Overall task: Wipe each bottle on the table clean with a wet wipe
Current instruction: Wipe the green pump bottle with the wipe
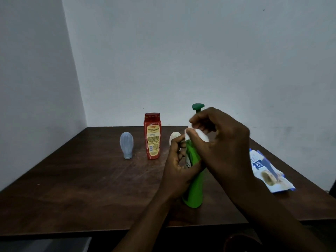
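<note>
Centre right of frame: my left hand closes around the green pump bottle, upright on the table; my right hand pinches the wet wipe against its shoulder. I would steady the base and rub fully round.

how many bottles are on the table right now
4: blue bottle at the left, red bottle beside it, white bottle partly behind the left hand, green bottle in both hands.
</note>
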